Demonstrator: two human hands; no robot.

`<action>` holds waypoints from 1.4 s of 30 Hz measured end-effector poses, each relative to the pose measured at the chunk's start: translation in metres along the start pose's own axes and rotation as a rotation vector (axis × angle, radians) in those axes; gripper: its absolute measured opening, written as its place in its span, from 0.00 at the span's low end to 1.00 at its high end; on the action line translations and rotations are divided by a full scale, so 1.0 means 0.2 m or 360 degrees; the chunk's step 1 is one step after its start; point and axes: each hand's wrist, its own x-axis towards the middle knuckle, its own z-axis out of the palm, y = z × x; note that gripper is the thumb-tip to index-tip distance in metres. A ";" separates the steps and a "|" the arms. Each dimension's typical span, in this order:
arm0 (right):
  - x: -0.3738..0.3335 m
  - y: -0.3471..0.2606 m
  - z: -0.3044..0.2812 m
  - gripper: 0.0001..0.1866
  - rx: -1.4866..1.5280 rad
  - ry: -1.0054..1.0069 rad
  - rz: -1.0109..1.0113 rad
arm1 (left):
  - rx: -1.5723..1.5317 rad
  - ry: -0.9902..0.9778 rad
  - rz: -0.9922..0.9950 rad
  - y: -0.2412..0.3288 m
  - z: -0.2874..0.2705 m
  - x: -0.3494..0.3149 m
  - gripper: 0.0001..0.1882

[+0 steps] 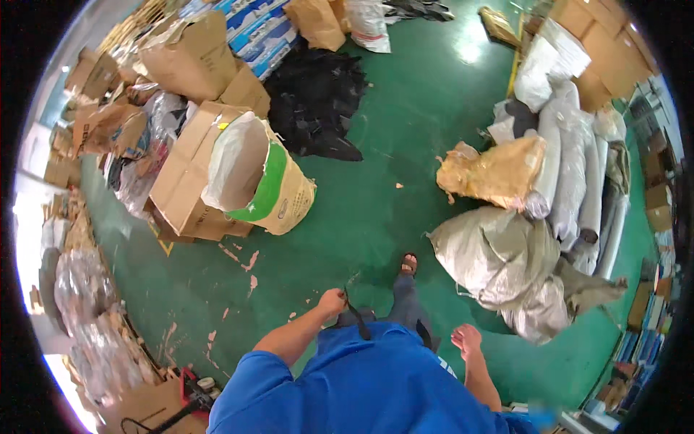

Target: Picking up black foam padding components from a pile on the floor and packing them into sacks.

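My left hand [332,303] is closed on one end of a thin black strip [356,315], which dangles in front of my blue shirt. My right hand [467,338] hangs out to the side, fingers loosely curled and apart, with nothing in it. Nearest to that hand lies a big beige woven sack [491,253], bulging and slumped on the floor. Ahead and to the left, a tall paper sack [285,199] with a green band stands with its mouth gaping. It leans against a large cardboard box [189,163]. One sandalled foot [409,264] is stepping forward.
Black scrap material [318,101] is heaped on the green floor [340,224] beyond the paper sack. To the right, a crumpled yellow-brown bag [499,173] sits beside plastic-wrapped rolls [575,159]. Cardboard boxes [191,54] and wrapped bundles [83,282] crowd the left side.
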 end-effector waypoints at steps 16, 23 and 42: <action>1.56 -1.95 0.51 0.51 -0.0815 -0.0302 0.0139 | -0.0789 0.0131 -0.0781 0.21 -0.42 1.03 0.14; 1.26 -2.66 2.05 0.53 -0.1094 -0.0565 -0.0202 | -0.0278 0.0286 -0.0752 0.27 -1.05 1.78 0.14; 2.62 -4.70 4.12 0.56 -0.1646 -0.0597 -0.0346 | -0.1081 0.0505 -0.1320 1.23 -1.75 3.11 0.34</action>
